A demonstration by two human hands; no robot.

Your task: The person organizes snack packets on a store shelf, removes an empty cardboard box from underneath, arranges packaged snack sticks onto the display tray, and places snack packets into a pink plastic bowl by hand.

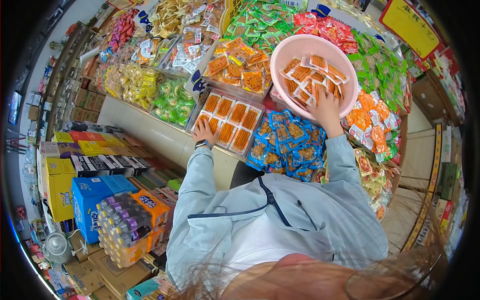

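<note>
My left hand (204,132), with a dark watch at its wrist, lies with fingers spread on the near left corner of a clear tray (256,114). Flat packets of orange-brown strip snacks (239,113) fill that tray in neat rows. Inside a pink basin (351,102), which rests on the display, is a loose pile of similar snack packets (318,62). My right hand (326,106) reaches over the basin's near rim, its fingers bent around a packet in the pile. The fingertips are partly hidden among the packets.
Blue snack packets (287,140) lie between the tray and my body. Orange packets (242,67) in a bin, green packets (382,62) and round green-wrapped snacks (172,102) surround the work area. Stacked drink cartons (95,200) and bottled packs (132,225) stand at the left.
</note>
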